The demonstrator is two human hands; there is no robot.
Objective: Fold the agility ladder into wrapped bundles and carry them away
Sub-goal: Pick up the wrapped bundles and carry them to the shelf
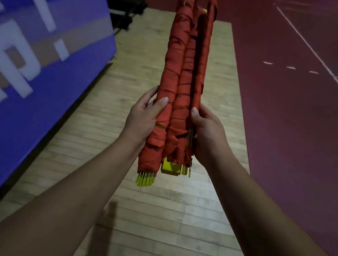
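Note:
Three long ladder bundles [181,71] lie side by side in front of me, held above the floor and pointing away from me. Each is a stack of yellow rungs wound in orange-red strap; yellow rung ends [145,179] stick out at the near end. My left hand [144,117] grips the left bundle from its outer side, thumb on top. My right hand [207,131] grips the thin right bundle from its outer side, thumb pressed on the strap. The middle bundle is squeezed between them.
Pale wooden floorboards [156,209] run ahead under my arms. A big blue padded panel with white letters [35,73] stands along the left. Dark red court floor with white lines [299,119] spreads to the right. Black equipment frames [125,10] sit at the far left.

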